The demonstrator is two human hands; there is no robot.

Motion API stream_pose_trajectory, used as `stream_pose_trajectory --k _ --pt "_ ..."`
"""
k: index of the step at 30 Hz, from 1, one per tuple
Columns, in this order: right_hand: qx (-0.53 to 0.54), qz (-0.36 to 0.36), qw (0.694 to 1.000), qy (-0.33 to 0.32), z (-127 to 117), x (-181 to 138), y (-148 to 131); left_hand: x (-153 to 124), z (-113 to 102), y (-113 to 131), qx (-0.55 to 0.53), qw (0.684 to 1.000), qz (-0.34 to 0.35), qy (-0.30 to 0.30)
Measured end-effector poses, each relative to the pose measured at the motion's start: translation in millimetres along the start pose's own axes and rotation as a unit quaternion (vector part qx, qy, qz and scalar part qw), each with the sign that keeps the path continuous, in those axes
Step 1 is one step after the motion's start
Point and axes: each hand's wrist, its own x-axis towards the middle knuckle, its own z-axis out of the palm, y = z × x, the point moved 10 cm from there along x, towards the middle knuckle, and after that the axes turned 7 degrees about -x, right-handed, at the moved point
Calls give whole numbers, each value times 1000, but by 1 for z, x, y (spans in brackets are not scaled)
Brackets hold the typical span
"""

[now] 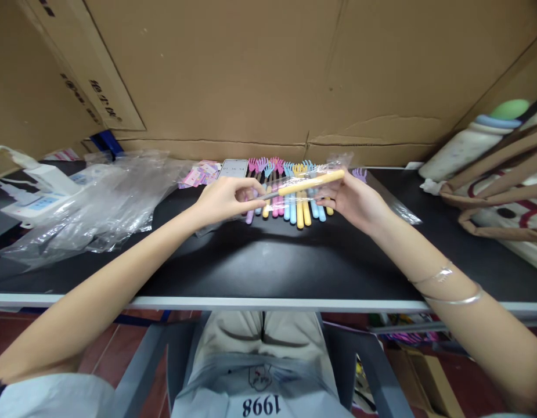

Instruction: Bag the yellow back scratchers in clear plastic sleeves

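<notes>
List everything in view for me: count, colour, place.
Held back scratcher: 1, yellow handle, grey shaft, between the hands, clear plastic around it
Other back scratchers: many, purple, pink, blue, yellow, mid-table
Phone: 1, pale screen, beyond left hand
Cards: several, pink and purple, left of phone
Plastic bags: many, clear, table's left
Power strip: 1, white, far left
Bottle: 1, whitish, table's right
Tote bag: 1, cream, brown straps, far right
Cardboard: large sheets, brown, behind table
Table: 1, black, in front
Chair: 1, grey, below
Bracelets: 2, silver, right forearm
Left hand: 1, bare, fingers on shaft
Right hand: 1, bare, at handle's end
</notes>
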Motion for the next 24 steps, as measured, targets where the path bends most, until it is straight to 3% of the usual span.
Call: stream_pose_trajectory --k 7,13,19,24 --pt "-24 -6 999 -24 3 -2 -4 -6 -29 19 136 980 44 137" --pt "14 -17 997 -68 11 -6 -5 -13 -47 26 174 958 63 218" --pt "-3 -21 994 -104 27 -11 -4 -4 -44 21 144 964 73 213" --pt "-37 -63 997 -27 19 -14 -19 6 -35 23 121 966 116 199"
